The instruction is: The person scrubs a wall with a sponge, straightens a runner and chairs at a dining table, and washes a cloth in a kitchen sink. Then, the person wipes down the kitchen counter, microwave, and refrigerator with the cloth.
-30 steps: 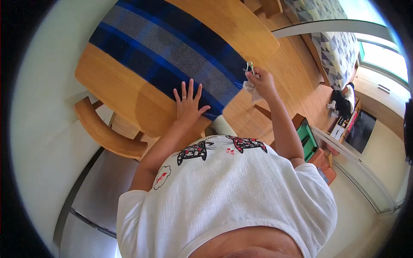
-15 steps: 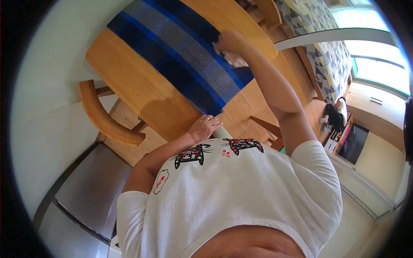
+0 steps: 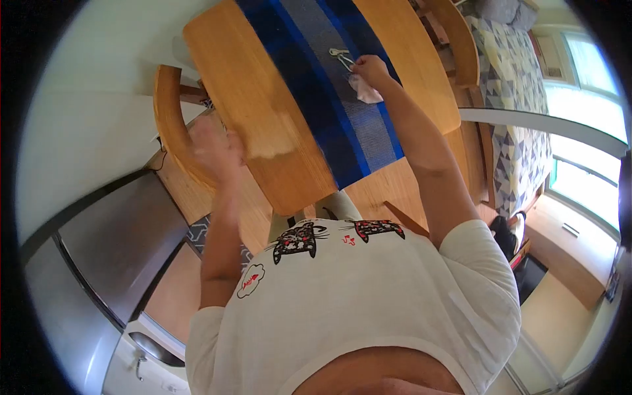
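Observation:
My right hand (image 3: 372,71) is closed at the fingertips over the table runner (image 3: 309,79), which is dark blue with a grey band. A key (image 3: 338,52) on a pale loop juts out from those fingers to the left. Below them hangs a crumpled pale pink piece, like cloth or a small pouch (image 3: 366,90). How the key and the pink piece are joined is hidden by the fingers. My left hand (image 3: 218,150) is raised near the table's left edge, in front of the chair back. It is blurred, with thumb and fingers apart, and nothing shows in it.
The wooden table (image 3: 243,85) fills the space ahead. A curved wooden chair (image 3: 168,118) stands at its left, another chair (image 3: 464,39) at its far right. A grey fridge (image 3: 118,243) and a sink (image 3: 157,347) are at the lower left. A bed (image 3: 513,99) lies beyond the right side.
My left hand has left the table's near corner and swung up to the left. The key now shows at my right fingertips. The view has shifted, bringing the sink into sight.

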A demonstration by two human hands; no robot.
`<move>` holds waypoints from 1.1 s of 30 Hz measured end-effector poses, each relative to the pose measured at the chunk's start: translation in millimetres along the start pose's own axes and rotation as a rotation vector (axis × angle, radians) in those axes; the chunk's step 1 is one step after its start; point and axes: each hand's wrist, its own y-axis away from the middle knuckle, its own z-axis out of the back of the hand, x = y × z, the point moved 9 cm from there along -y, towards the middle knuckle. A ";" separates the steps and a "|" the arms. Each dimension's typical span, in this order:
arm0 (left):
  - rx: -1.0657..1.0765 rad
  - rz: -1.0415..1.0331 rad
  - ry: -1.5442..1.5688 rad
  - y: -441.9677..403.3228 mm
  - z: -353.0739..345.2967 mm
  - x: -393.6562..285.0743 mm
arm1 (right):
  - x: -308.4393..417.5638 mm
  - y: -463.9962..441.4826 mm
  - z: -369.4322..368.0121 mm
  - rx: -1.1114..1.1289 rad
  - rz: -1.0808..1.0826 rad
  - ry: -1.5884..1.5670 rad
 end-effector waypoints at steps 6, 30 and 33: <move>0.284 0.621 0.084 -21.1 -23.6 182.8 | -22.2 6.3 -2.0 0.080 -0.126 -0.008; -0.044 0.580 -0.303 140.3 51.5 76.4 | -374.8 -34.5 272.0 -0.339 -0.581 0.273; -0.036 0.219 -0.220 174.1 14.3 17.8 | -361.8 -65.5 235.1 0.123 -0.217 -0.160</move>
